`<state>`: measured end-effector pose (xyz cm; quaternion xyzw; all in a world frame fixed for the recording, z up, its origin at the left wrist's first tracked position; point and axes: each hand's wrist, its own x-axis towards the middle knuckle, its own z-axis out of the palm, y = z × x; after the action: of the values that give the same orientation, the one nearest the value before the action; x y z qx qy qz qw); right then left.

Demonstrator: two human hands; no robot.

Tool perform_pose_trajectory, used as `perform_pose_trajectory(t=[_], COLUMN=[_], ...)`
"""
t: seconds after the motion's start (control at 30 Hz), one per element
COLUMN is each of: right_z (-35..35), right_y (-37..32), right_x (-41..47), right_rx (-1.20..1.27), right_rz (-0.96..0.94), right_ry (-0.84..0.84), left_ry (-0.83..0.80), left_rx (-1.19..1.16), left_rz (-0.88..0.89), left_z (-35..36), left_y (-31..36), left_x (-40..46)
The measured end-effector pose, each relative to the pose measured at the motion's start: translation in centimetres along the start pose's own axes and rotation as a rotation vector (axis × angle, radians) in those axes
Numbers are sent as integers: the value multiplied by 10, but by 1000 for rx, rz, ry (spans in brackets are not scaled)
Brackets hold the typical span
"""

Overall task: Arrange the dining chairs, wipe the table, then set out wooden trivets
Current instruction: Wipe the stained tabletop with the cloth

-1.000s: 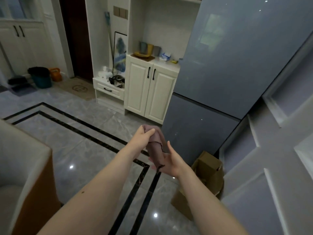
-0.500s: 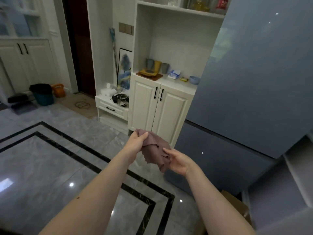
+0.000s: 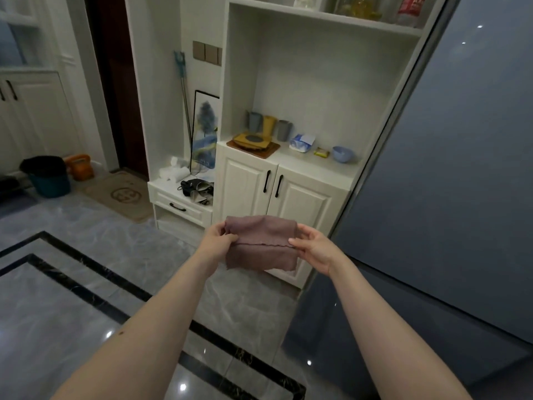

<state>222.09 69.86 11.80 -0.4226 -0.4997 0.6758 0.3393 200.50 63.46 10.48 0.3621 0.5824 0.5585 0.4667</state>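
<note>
Folding the wiping cloth, centre frame

Left hand [image 3: 218, 241] and right hand [image 3: 313, 246] pinching opposite ends of brown cloth [image 3: 261, 242], stretched flat, probably to fold neatly.

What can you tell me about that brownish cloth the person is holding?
The cloth is a dull mauve-brown, soft and thin-looking, folded over so a wavy edge runs across its middle. It is held stretched out flat in the air in front of the white cabinet, pinched at one side by the left hand and at the other by the right hand.

Both arms outstretched, left hand [image 3: 217, 241] and right hand [image 3: 313, 246] level, fingers [image 3: 297, 242] pinching inward.
</note>
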Motion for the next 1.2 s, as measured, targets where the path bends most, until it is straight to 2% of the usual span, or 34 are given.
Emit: perform_pose_trajectory(t=[0.13,0.33,0.57,0.63,1.0,1.2], right_z=[10,12,-12,-30,-143,-193], right_y=[-27,-63,-93,-98,-126,-124], right_x=[70,153,221,248,378,421], right_rx=[-30,-154,-260,-276,-156,-176], right_rz=[-152,-316,-487,-536,-471,-359], right_ry=[124,265,410,469,743,906], left_ry=[-9,-213,-228,-276,-269,-409], left_rx=[-100,-86,-73,-121,279,354], left_rz=[68,134,275,305,319,262], left_z=[-7,-12,25,39,147,206], left_y=[29,69,92,94,107,91], left_x=[86,190,273,309,472,544])
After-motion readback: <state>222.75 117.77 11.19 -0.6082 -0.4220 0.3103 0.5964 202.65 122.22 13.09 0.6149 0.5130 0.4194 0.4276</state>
